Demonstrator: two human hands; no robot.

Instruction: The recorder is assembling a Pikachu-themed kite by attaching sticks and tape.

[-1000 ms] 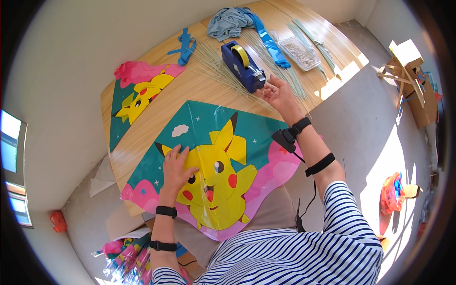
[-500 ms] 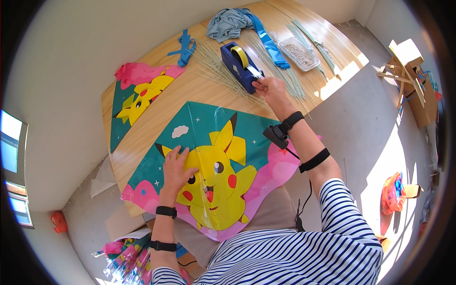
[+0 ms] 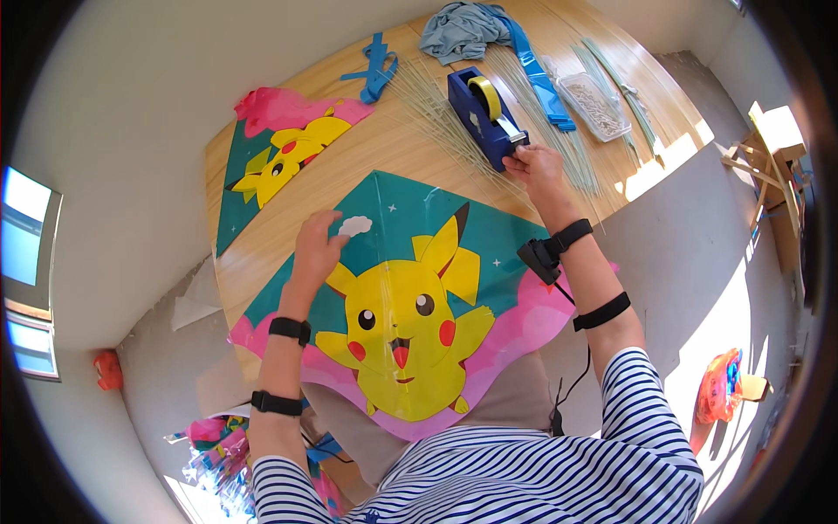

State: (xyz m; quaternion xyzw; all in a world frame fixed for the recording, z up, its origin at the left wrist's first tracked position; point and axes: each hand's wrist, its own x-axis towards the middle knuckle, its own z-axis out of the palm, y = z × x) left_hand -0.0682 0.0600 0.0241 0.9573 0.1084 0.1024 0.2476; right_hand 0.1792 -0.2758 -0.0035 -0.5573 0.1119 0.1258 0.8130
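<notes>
A kite sheet (image 3: 410,345) with a yellow cartoon figure, teal background and pink wavy edge lies before me, partly on the table and partly over my lap. My left hand (image 3: 316,249) is over its upper left edge near the printed cloud, fingers loosely bent and apart, holding nothing. At the front end of a dark blue tape dispenser (image 3: 478,122), my right hand (image 3: 534,166) has its fingers pinched together at the cutter. The tape piece between them is mostly hidden. A yellow-cored roll of clear tape (image 3: 485,98) sits in the dispenser.
A second kite sheet (image 3: 253,175) lies folded at the table's left. Thin pale rods (image 3: 428,109), blue strips (image 3: 377,70), a grey-blue cloth (image 3: 463,33) and a clear tub of small pieces (image 3: 595,105) lie farther back. Colourful wrapped bundles (image 3: 218,463) stand low left.
My left hand has slid up from the figure's head toward the kite's upper left edge. My right hand stays at the dispenser. The whole view has shifted slightly.
</notes>
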